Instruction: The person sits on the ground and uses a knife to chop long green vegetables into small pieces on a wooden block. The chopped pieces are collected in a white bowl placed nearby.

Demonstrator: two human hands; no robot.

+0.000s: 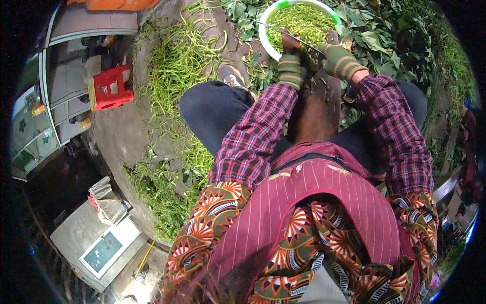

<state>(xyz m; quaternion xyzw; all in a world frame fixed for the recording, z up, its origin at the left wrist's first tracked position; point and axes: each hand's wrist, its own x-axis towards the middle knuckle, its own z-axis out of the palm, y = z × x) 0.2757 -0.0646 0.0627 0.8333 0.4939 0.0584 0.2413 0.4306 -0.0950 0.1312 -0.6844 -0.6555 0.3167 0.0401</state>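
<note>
My right hand (pixel 338 60), in an olive green striped glove, is closed round the end of a long thin knife (pixel 298 40). The blade slants up to the left, past my left fingers and over the rim of a white and green basin (pixel 262 39). Chopped green beans (pixel 306 21) fill this basin. My left hand (pixel 291 63), also gloved, is closed right beside the blade; whatever it grips is hidden. Between my legs, below both hands, lies a brown wooden board (pixel 316 119) with a few small cut pieces on it.
Long green beans (pixel 179 66) lie strewn over the ground to the left, with another heap (pixel 169 197) lower down. Leafy vines (pixel 385 38) spread on the right. A red plastic stool (pixel 114 87) lies near a glass-fronted cabinet (pixel 66 76). A grey box-like unit (pixel 96 243) stands lower left.
</note>
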